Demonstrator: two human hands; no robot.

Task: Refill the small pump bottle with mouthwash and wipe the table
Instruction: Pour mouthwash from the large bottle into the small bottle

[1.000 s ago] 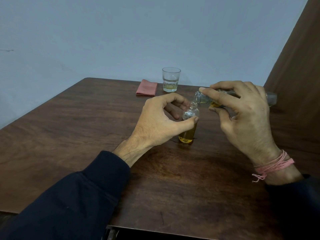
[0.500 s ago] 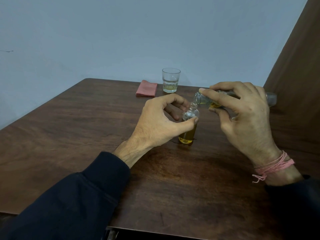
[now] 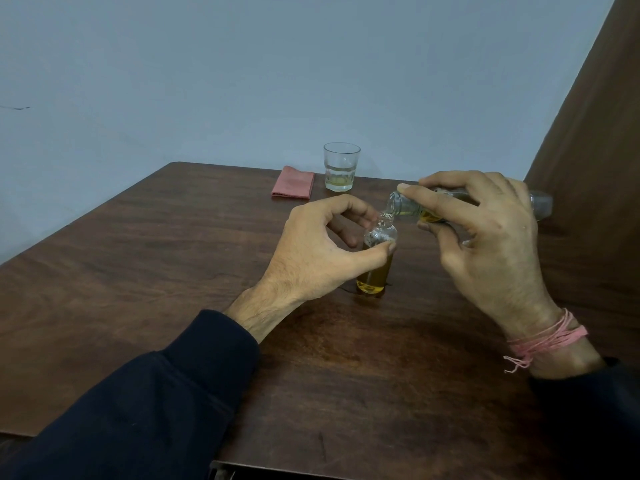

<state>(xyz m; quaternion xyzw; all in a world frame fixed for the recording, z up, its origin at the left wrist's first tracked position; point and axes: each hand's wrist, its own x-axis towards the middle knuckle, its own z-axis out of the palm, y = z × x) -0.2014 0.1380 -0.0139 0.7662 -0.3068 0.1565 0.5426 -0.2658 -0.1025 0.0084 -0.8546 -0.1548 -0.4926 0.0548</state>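
Head cam: left hand (image 3: 322,251) pinches the small pump bottle (image 3: 375,258), thumb on the front, fingers curled behind it; it stands upright mid-table (image 3: 138,271), about half full of amber liquid, pump top off. Right hand (image 3: 485,237) grips a clear bottle (image 3: 408,206) tipped nearly flat, mouth right at the small one's neck. Pink cloth (image 3: 293,182) and a glass (image 3: 340,167) sit at the far edge, just beside each other

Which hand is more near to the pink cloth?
Left. The left hand is just in front of the pink cloth, apart from it; the right hand is farther right, holding the tilted bottle.
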